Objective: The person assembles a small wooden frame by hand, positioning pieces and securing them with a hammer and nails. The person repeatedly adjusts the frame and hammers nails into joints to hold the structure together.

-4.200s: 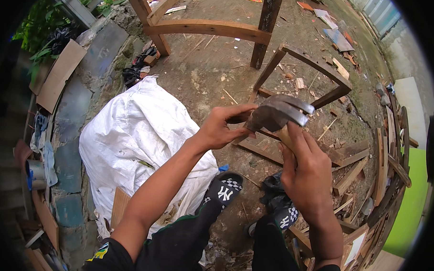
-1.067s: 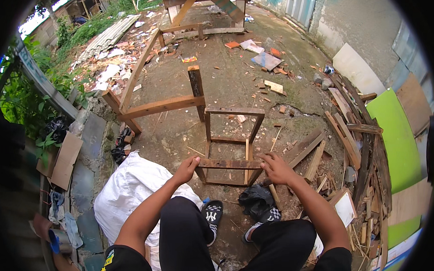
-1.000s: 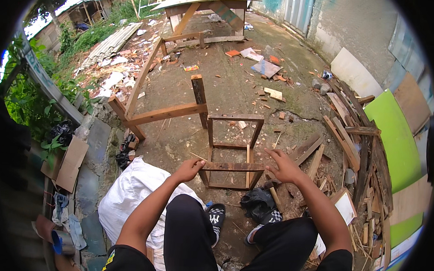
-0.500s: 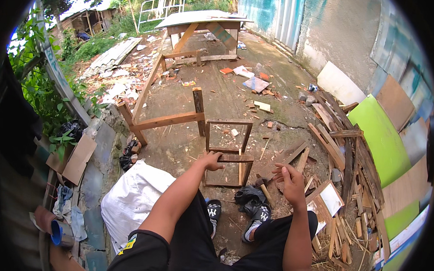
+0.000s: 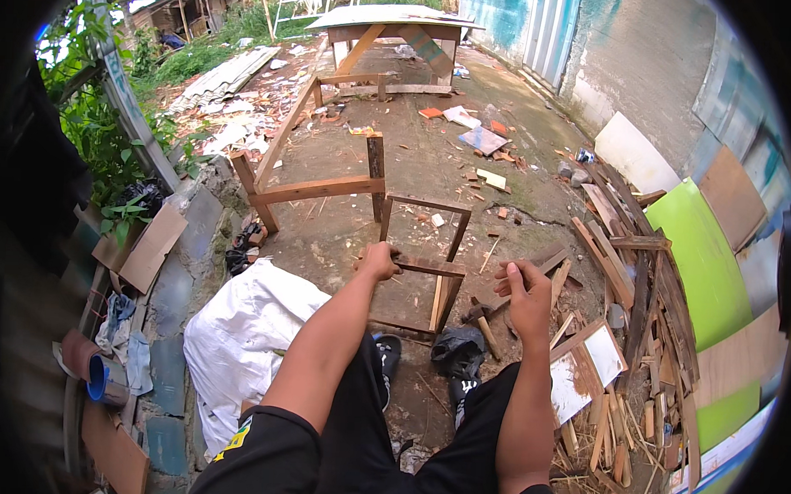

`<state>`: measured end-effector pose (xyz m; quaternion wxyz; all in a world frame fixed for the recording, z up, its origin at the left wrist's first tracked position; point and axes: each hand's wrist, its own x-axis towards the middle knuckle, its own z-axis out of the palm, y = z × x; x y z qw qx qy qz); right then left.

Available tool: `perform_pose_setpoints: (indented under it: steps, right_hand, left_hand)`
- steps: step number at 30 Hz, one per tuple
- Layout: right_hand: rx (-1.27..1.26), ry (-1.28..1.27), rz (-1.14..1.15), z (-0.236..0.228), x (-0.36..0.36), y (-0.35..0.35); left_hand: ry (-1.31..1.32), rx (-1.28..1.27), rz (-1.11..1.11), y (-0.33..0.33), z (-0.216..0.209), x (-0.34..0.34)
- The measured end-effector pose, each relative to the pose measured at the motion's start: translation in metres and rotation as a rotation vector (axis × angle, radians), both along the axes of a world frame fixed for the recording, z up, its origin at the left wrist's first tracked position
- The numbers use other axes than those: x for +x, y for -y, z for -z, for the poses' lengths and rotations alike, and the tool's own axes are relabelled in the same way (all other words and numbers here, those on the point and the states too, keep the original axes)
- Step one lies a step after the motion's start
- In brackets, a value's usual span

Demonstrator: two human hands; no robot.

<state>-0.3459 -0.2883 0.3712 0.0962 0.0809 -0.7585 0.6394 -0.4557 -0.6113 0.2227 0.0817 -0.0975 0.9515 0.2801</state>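
A small dark wooden box-shaped frame [image 5: 459, 240] stands on the ground just ahead of my feet. My left hand [image 5: 379, 261] is closed round the left end of its near top bar. To the right of the frame and apart from it, my right hand [image 5: 526, 291] hangs in the air, fingers loosely bent and apart, with nothing visible in them. Below that hand a hammer [image 5: 490, 337] with a wooden handle lies on the ground. Beside it a crumpled black plastic bag [image 5: 459, 347] rests close to my right foot.
A long wooden frame with legs [image 5: 319, 189] lies ahead on the left. Scrap wood [image 5: 642, 290] and green boards [image 5: 705, 249] line the right wall. A white sack [image 5: 244, 346] sits by my left leg. Further off stands a table [image 5: 390, 19], with rubble about.
The view has shifted a little, so the scene sits further right. My left hand keeps its hold on the wooden frame. My right hand's fingers have turned and bent slightly.
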Motion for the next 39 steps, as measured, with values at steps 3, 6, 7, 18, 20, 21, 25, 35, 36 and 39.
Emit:
perform_pose_setpoints:
  steps: [3, 6, 7, 18, 20, 21, 25, 35, 36, 39]
  right_hand:
    - [-0.041, 0.001, 0.034, -0.003, -0.003, -0.005]
    - [-0.094, -0.001, 0.062, -0.008, -0.007, -0.011]
    - [-0.135, 0.023, 0.058, -0.005, -0.01, -0.018]
    - [0.159, 0.522, 0.119, 0.033, -0.048, -0.071]
    - [0.283, 0.591, 0.092, 0.04, -0.053, -0.063]
    - [0.331, 0.642, 0.087, 0.045, -0.058, -0.061]
    - [0.494, 0.798, 0.071, 0.069, -0.072, -0.057]
    - [0.317, 0.791, 0.025, 0.093, -0.077, -0.044]
    - [0.301, 0.698, 0.005, 0.098, -0.078, -0.04]
    - [0.319, 0.472, 0.027, 0.117, -0.08, -0.037]
  left_hand:
    - [-0.21, 0.081, 0.076, 0.002, -0.025, 0.012]
    - [-0.309, 0.126, 0.097, 0.024, -0.036, 0.022]
    - [-0.305, 0.169, 0.092, 0.034, -0.037, 0.027]
    - [-0.356, 0.638, -0.03, 0.074, -0.085, 0.103]
    - [-0.36, 0.676, -0.058, 0.075, -0.102, 0.123]
    - [-0.369, 0.707, -0.082, 0.074, -0.11, 0.133]
    - [-0.492, 0.752, -0.101, 0.066, -0.147, 0.173]
    - [-0.581, 1.04, -0.349, 0.078, -0.057, 0.219]
    - [-0.585, 1.061, -0.373, 0.083, -0.041, 0.224]
    - [-0.593, 1.188, -0.41, 0.075, 0.01, 0.231]
